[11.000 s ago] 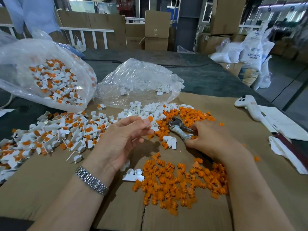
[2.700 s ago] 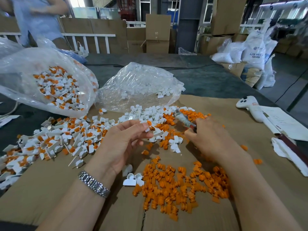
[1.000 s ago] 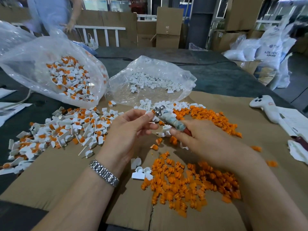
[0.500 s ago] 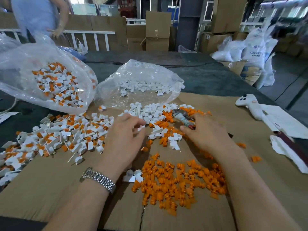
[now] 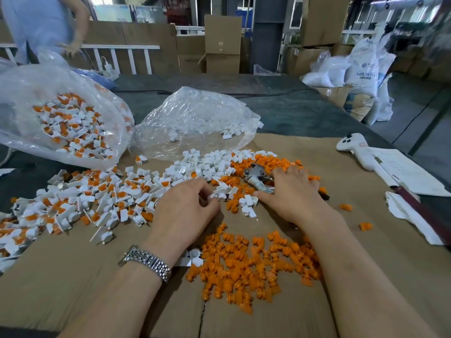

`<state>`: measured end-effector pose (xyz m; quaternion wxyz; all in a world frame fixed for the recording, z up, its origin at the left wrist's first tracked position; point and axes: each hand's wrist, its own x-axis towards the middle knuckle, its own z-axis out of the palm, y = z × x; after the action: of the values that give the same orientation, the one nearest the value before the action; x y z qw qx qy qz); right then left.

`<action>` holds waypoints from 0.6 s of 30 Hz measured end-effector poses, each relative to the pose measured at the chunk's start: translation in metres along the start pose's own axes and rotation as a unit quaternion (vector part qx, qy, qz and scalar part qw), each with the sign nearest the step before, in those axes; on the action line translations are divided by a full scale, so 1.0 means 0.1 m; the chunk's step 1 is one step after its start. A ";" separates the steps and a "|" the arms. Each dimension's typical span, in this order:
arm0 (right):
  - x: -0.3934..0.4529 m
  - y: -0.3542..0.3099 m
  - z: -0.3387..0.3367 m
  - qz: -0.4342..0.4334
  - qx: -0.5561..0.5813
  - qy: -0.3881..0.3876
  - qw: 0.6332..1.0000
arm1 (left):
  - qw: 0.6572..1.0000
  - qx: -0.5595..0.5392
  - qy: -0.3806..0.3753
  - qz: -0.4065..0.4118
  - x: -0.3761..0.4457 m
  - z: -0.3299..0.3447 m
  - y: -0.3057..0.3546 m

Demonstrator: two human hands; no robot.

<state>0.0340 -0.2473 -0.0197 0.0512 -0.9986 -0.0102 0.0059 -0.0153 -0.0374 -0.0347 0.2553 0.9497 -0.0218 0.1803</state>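
My left hand (image 5: 185, 211), a metal watch on its wrist, lies on the cardboard sheet (image 5: 73, 276) with fingers curled, pinching a white plastic piece (image 5: 220, 193) at the edge of the loose white pieces (image 5: 207, 164). To its right, my right hand (image 5: 292, 191) grips small metal pliers (image 5: 255, 175), whose head points left over the far orange plugs (image 5: 271, 162). A larger heap of orange plugs (image 5: 256, 267) sits between my forearms. White pieces fitted with orange plugs (image 5: 97, 198) spread out on the left.
Two clear bags lie behind the piles, one with fitted pieces (image 5: 66, 123), one with white pieces (image 5: 195, 118). A white handheld device (image 5: 356, 150) and papers (image 5: 410, 174) lie at the right. A person (image 5: 41, 23) stands at the back left by cardboard boxes.
A second ago both hands were raised, pliers working at a piece held in my left fingers. Both have dropped to the cardboard; my left hand now pinches among the white pieces.
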 end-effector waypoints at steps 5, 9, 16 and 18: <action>-0.06 -0.07 -0.08 -0.061 0.050 0.075 0.994 | 0.992 -0.116 0.038 -0.024 0.01 -0.06 0.01; -0.17 -0.20 -0.18 -0.219 0.151 0.044 0.963 | 0.947 -0.303 0.025 -0.102 0.01 -0.13 0.01; -0.25 -0.30 -0.16 -0.249 0.145 -0.015 0.958 | 0.870 -0.463 -0.040 -0.166 0.01 -0.19 -0.02; -0.24 -0.29 -0.16 -0.244 0.158 0.001 0.957 | 0.806 -0.559 -0.066 -0.183 0.04 -0.20 -0.03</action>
<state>0.0096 -0.2210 -0.0008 0.2082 -0.9448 -0.2528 -0.0060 -0.0180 -0.0243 -0.0185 0.7682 0.6386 0.0387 0.0239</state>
